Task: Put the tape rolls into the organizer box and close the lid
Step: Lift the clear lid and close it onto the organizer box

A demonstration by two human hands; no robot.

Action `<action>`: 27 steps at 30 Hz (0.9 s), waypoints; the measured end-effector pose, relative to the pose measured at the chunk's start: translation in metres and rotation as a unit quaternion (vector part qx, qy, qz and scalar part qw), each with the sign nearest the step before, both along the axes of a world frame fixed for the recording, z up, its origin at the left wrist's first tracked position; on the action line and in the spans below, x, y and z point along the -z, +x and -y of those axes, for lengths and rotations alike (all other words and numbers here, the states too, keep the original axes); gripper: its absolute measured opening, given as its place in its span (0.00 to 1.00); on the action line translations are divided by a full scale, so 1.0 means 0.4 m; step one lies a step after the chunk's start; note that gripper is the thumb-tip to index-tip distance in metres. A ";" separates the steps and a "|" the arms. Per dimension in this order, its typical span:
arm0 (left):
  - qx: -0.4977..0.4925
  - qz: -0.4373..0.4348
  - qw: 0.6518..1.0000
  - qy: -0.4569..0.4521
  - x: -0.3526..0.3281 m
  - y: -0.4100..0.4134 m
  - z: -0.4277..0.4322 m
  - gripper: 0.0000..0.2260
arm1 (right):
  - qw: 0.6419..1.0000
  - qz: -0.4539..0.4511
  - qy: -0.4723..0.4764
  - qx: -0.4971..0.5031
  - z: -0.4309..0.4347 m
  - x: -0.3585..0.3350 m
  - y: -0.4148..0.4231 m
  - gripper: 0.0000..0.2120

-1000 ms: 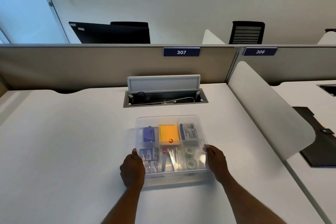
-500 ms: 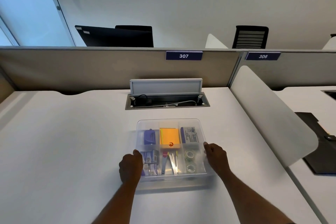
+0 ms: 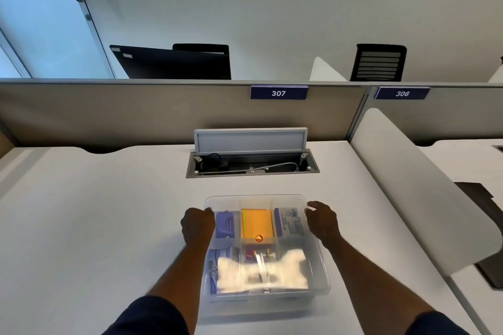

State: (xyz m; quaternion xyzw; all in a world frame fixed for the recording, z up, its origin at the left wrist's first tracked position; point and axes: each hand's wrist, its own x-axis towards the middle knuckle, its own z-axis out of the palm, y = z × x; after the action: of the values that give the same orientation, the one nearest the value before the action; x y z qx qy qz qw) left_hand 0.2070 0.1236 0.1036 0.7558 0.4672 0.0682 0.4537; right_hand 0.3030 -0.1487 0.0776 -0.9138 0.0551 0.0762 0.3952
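Note:
The clear organizer box (image 3: 323, 277) sits on the white desk with its transparent lid lying flat on top. Through the lid I see a purple item, an orange pad and a printed packet in the far compartments. A white glare covers the near compartments, so the tape rolls in the near right one cannot be made out. My left hand (image 3: 197, 226) curls over the box's left edge near the far corner, thumb on the lid. My right hand (image 3: 322, 221) grips the right edge near the far corner in the same way.
An open cable hatch (image 3: 251, 164) with its flap raised lies just beyond the box. A curved white divider (image 3: 424, 193) borders the desk on the right, and a beige partition (image 3: 136, 111) closes off the back.
Both hands have slid from the near sides of the box to its far corners. The view has tilted, so the box appears closer and glare now covers the near compartments.

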 end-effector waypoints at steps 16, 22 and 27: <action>-0.027 -0.018 0.999 0.025 0.053 0.121 -0.053 0.14 | 0.997 0.050 -0.051 -0.026 -0.034 0.065 0.102 0.16; -0.028 -0.010 0.999 0.043 0.058 0.125 -0.068 0.15 | 0.996 0.057 -0.053 -0.038 -0.049 0.067 0.111 0.17; 0.013 0.007 0.998 0.067 0.078 0.107 -0.071 0.17 | 0.996 0.023 -0.064 -0.062 -0.046 0.063 0.109 0.19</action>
State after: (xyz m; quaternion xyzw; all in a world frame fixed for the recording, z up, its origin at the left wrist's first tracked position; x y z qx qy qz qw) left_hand 0.2499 0.1520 0.0722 0.7900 0.4488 0.0985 0.4060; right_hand 0.3466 -0.1303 0.0526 -0.9403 -0.0063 0.0761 0.3316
